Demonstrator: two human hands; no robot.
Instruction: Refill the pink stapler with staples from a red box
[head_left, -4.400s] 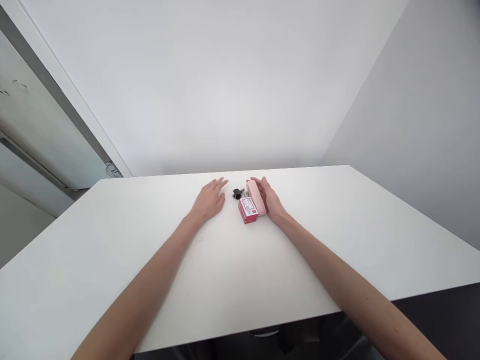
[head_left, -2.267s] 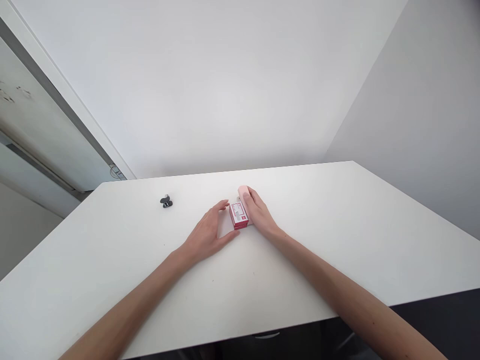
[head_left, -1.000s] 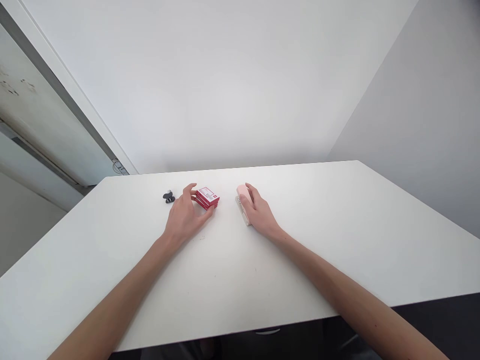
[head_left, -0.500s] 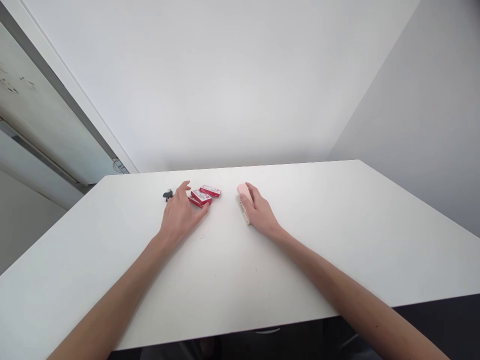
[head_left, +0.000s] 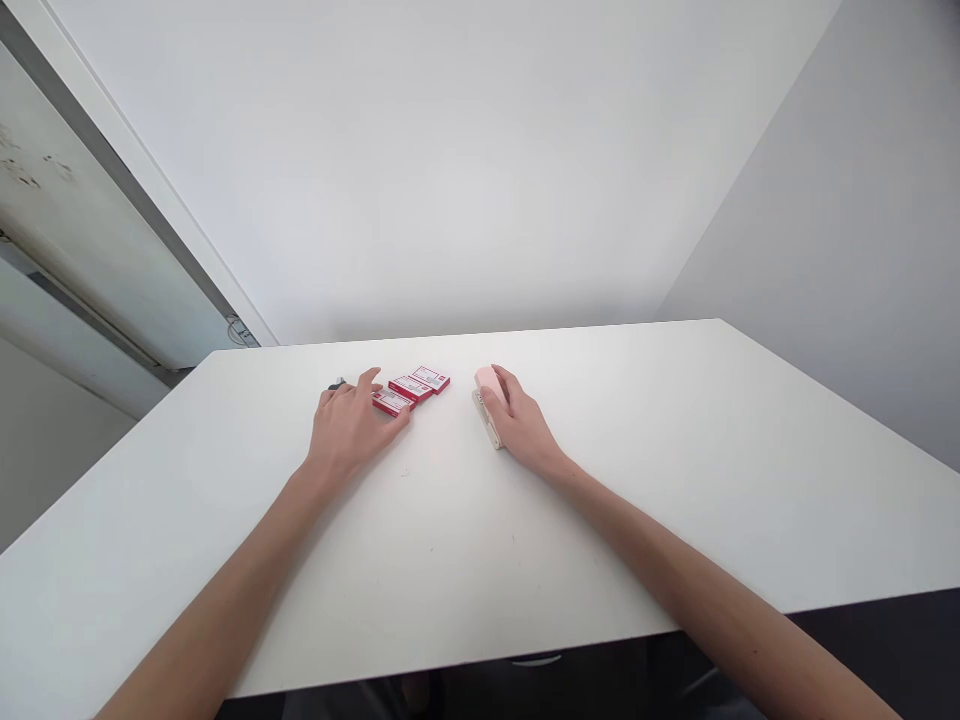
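Note:
A pale pink stapler [head_left: 487, 382] lies lengthwise on the white table, its light base showing at the left side. My right hand [head_left: 521, 425] is wrapped round it from the right, covering part of its body. Left of the stapler, three small red-and-white boxes lie in a stepped row: a near one [head_left: 393, 403], a middle one [head_left: 412, 387] and a far one [head_left: 432, 377]. Around the near box my left hand [head_left: 346, 428] has its fingers spread, the thumb at the box's right end and the index finger raised.
A small dark object [head_left: 336, 384] sits behind my left hand, mostly hidden. The white table [head_left: 480, 560] meets a plain wall [head_left: 480, 200] at the back. Faint marks dot the tabletop in front of the hands.
The boxes, earlier partly stacked, now lie spread side by side in a row. My left hand has shifted slightly left, covering more of the dark object. My right hand stays on the stapler.

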